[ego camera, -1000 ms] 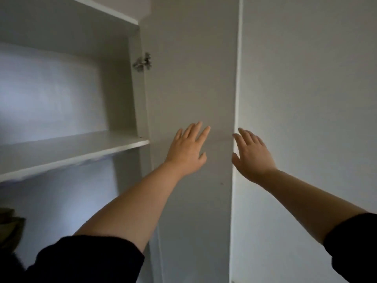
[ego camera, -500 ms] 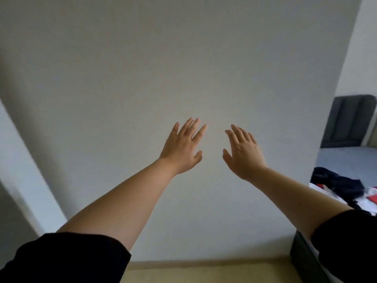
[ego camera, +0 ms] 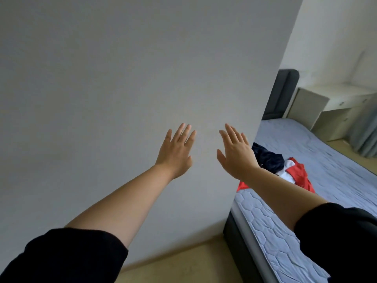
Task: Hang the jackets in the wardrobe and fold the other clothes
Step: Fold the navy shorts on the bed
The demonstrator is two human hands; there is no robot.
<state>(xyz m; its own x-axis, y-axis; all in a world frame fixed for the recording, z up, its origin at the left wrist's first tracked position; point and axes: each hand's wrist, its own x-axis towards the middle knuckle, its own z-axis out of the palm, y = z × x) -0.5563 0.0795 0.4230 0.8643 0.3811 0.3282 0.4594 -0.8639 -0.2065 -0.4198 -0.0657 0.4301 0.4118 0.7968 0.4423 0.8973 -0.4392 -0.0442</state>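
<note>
Both arms are stretched out in front of a plain white panel [ego camera: 122, 88] that fills the left and middle of the view. My left hand [ego camera: 176, 153] and my right hand [ego camera: 235, 155] are held up side by side with straight, spread fingers and hold nothing. Whether they touch the panel I cannot tell. On the bed [ego camera: 306, 160] at the right lies a heap of clothes: a dark navy garment [ego camera: 267, 160], a red one [ego camera: 298, 175] and a white piece [ego camera: 287, 173]. My right forearm covers part of the heap.
The bed has a grey quilted mattress and a dark headboard [ego camera: 283, 92]. Pale cabinets [ego camera: 326, 107] stand beyond it against the far wall, with a grey curtain [ego camera: 365, 137] at the right edge. Yellowish floor [ego camera: 183, 262] shows below the panel.
The view has swung right, away from the open wardrobe with its shelf, across the white panel to the bed and clothes. Both hands stayed raised and empty.
</note>
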